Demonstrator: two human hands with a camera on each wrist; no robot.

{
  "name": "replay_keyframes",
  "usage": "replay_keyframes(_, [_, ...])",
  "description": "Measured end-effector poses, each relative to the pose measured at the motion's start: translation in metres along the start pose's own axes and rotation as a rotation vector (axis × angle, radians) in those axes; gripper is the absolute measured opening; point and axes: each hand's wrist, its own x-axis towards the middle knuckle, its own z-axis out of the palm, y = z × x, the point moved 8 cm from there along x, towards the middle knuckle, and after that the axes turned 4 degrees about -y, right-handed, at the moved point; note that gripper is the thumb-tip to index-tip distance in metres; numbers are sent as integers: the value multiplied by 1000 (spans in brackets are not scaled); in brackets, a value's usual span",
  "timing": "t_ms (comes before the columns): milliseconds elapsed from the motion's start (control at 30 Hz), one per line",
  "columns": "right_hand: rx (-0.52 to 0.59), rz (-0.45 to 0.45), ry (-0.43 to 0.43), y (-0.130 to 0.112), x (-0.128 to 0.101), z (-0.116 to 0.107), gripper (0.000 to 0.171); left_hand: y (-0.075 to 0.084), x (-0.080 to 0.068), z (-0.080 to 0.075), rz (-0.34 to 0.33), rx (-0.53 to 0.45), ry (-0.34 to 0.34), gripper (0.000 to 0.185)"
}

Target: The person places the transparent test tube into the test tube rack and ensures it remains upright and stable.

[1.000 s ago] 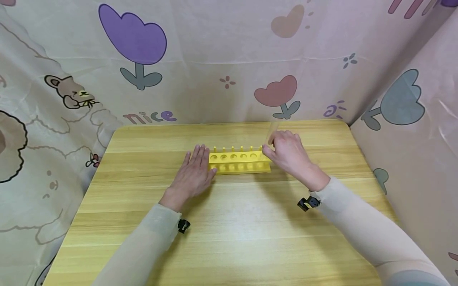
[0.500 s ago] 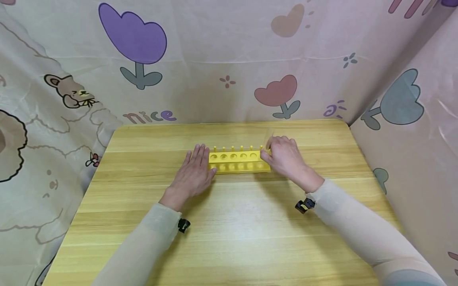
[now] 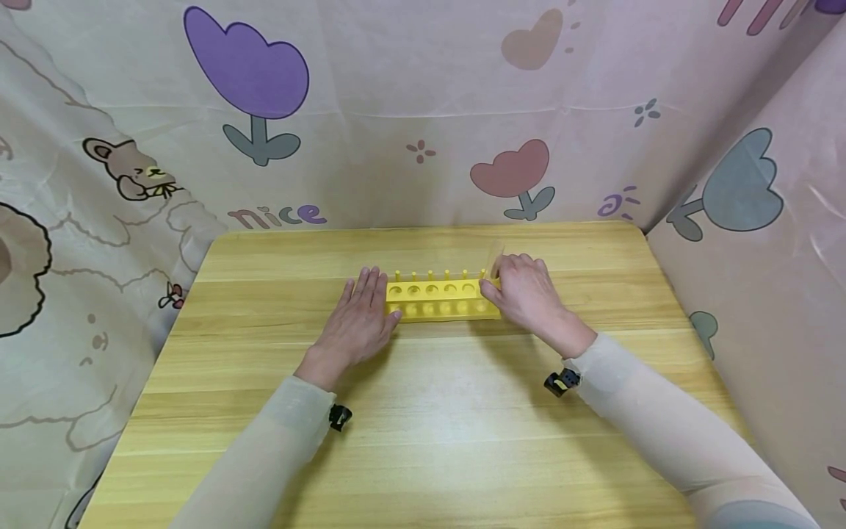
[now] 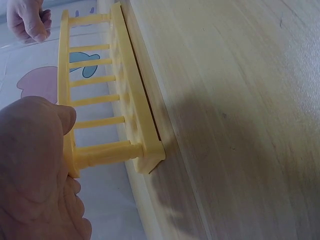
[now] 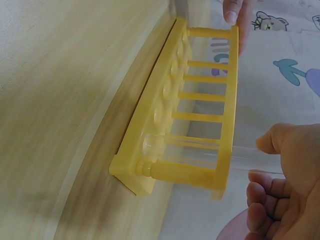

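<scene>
A yellow test tube rack (image 3: 443,300) stands on the table, with a row of holes on top and short pegs along its back. My left hand (image 3: 357,323) rests against its left end, fingers straight, thumb at the front corner. At the rack's right end, my right hand (image 3: 529,294) pinches a clear test tube (image 3: 496,258) between thumb and fingers. In the right wrist view the test tube (image 5: 192,152) passes through the top plate of the rack (image 5: 227,115), its rounded end at the base. The left wrist view has my left thumb (image 4: 65,119) over the top plate.
The wooden table (image 3: 436,433) runs back to a patterned curtain (image 3: 383,81), which also hangs at both sides. A small black wrist camera sits on each cuff, left (image 3: 340,417) and right (image 3: 563,382).
My right hand has moved down and slightly left, and the test tube in it has sunk lower into the rack. The left hand and the rack have stayed put.
</scene>
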Motion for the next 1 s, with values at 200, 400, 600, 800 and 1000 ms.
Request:
replay_keyframes(200, [-21, 3, 8, 2, -1, 0, 34, 1, 0, -1, 7, 1, 10, 78])
replay_keyframes(400, [-36, 1, 15, 4, -2, -1, 42, 1, 1, 0, 3, 1, 7, 77])
replay_keyframes(600, [-27, -5, 34, 6, -6, 0, 56, 0, 2, 0, -14, -1, 18, 76])
replay_keyframes(800, [-26, -32, 60, 9, -17, 6, 80, -2, -1, 3, -40, -25, 43, 77])
replay_keyframes(1000, [-28, -40, 97, 15, -32, 14, 95, -10, -12, 3, -87, -90, 126, 83])
